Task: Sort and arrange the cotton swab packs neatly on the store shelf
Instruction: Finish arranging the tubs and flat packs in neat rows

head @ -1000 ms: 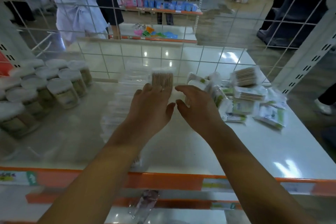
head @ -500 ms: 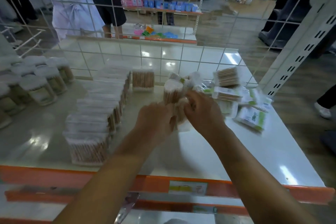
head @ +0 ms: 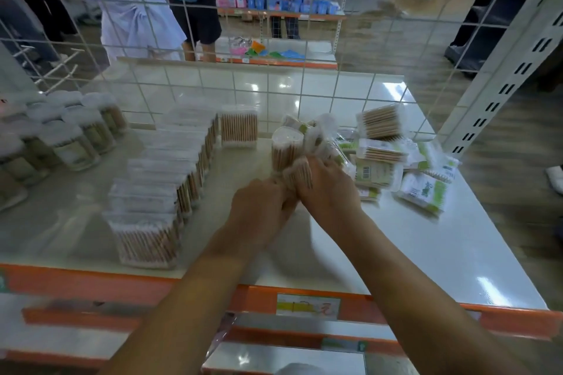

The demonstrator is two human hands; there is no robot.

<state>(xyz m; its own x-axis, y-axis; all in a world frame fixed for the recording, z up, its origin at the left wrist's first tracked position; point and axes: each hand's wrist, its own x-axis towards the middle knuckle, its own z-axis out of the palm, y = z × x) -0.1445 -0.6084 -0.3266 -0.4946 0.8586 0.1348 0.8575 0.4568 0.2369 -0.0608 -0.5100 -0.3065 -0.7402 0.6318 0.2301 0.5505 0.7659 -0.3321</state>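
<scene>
Both hands, empty a second ago, now meet at frame centre: left hand (head: 259, 207) and right hand (head: 327, 192) each grip round clear tubs of wooden cotton swabs (head: 285, 151), lifted from the jumbled pile for sorting.

Both forearms extend forward from the lower edge of the view and converge toward the centre. The left hand (head: 259, 207) and the right hand (head: 327, 192) sit side by side, touching, backs facing up. The fingers of both hands are curled forward, wrapped round a round cotton swab pack (head: 300, 172) between them. Wrists are roughly level and bare.
</scene>
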